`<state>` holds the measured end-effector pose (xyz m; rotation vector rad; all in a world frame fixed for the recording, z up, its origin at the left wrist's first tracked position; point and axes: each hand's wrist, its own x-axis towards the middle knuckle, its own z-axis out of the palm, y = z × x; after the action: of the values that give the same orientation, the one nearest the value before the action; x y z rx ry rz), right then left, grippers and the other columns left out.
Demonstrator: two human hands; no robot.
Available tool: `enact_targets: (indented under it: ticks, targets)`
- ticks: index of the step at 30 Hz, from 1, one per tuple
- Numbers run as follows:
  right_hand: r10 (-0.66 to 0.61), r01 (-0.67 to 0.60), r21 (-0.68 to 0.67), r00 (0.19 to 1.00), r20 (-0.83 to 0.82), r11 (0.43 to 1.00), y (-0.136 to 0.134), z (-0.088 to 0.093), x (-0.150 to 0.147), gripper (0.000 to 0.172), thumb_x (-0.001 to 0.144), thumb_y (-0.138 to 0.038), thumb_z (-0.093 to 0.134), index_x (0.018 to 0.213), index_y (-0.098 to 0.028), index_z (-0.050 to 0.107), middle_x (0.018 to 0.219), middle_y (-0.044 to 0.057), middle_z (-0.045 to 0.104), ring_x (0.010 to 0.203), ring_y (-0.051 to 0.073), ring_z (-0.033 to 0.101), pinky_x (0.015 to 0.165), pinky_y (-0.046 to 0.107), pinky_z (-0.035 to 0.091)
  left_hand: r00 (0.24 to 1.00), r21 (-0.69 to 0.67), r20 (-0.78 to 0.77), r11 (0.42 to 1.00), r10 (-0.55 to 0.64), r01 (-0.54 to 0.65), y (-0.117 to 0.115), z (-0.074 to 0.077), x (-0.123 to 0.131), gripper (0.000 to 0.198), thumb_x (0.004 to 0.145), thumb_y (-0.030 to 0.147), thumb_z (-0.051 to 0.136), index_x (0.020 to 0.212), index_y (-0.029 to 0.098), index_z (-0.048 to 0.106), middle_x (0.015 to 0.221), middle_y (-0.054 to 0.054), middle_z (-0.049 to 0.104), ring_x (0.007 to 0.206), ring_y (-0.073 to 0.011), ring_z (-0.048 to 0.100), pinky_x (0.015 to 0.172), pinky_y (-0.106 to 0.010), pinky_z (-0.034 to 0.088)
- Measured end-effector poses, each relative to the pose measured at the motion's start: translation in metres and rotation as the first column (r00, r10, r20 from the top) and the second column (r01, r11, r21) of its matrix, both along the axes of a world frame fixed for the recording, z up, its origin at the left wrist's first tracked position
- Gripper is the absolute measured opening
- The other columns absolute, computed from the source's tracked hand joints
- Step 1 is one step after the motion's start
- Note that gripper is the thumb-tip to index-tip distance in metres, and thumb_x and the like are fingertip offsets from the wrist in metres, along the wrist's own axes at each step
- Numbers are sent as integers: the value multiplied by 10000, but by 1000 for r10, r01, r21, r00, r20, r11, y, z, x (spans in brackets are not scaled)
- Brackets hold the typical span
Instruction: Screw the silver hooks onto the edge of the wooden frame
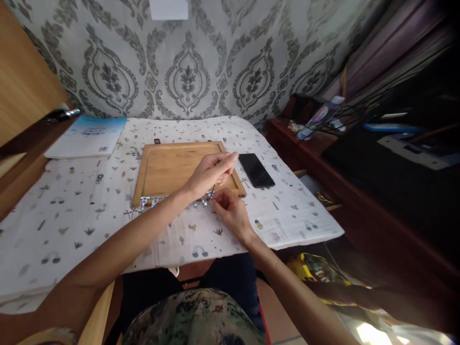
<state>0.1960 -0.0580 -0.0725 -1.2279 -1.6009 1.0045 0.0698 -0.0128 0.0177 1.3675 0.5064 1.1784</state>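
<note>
A framed wooden board (172,165) lies flat on the cloth-covered table, with several small silvery metal clips (143,203) along its near edge. My left hand (213,173) is above the board's right part, its fingers closed around a thin tool that looks like a small screwdriver (213,189). Most of that tool's handle is hidden in the hand, and its dark shaft points down at a clip near the board's right end. Just below, my right hand (233,211) is closed in a pinch beside the same clip and the tool's tip; what its fingertips hold is hidden.
Right of the board lies a black phone (256,170). A blue and white book (88,136) rests at the table's back left. The patterned wall (187,72) rises behind. At right stands a dark red desk (309,153) with cables and a bottle (319,117).
</note>
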Motion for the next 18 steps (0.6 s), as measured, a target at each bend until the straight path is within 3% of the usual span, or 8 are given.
enact_targets:
  ticks: [3, 6, 8, 10, 18]
  targets:
    - [11, -12, -20, 1000, -25, 1000, 0, 2, 2, 136, 784, -316, 667, 851, -214, 605, 694, -12, 626, 592, 134, 545, 571, 283, 430, 994, 85, -94, 994, -53, 61, 1, 4, -1, 582, 868, 658, 622, 571, 194, 435, 509, 67, 359, 426, -42, 303, 435, -229, 284]
    - [13, -15, -29, 996, -87, 999, -1, 2, 3, 132, 776, -295, 671, 861, -222, 602, 716, -9, 645, 621, 141, 582, 593, 285, 470, 994, 156, -31, 983, 107, -101, 5, 8, 2, 595, 905, 627, 597, 550, 200, 383, 471, 61, 344, 424, -49, 316, 429, -236, 255]
    - [15, -20, -36, 992, -123, 999, -2, 1, 3, 141, 774, -296, 685, 864, -227, 601, 713, -14, 644, 624, 141, 589, 601, 284, 492, 978, 105, 69, 973, 197, -204, 10, 11, 4, 594, 908, 605, 608, 553, 202, 352, 469, 70, 318, 410, -44, 282, 411, -231, 223]
    - [12, -20, -52, 989, -149, 998, -2, 1, 4, 157, 772, -302, 703, 865, -230, 599, 706, -19, 636, 614, 137, 586, 595, 280, 505, 967, 13, 116, 973, 227, -230, 14, 13, 4, 592, 910, 580, 620, 559, 204, 327, 480, 78, 294, 397, -37, 238, 390, -226, 184]
    - [8, -29, -107, 981, -195, 994, -3, 2, 6, 199, 765, -312, 752, 878, -218, 617, 741, -6, 652, 651, 135, 610, 628, 279, 534, 952, -159, 82, 947, 294, -279, 16, 5, 1, 673, 877, 639, 634, 537, 200, 255, 463, 87, 251, 379, -20, 203, 365, -211, 139]
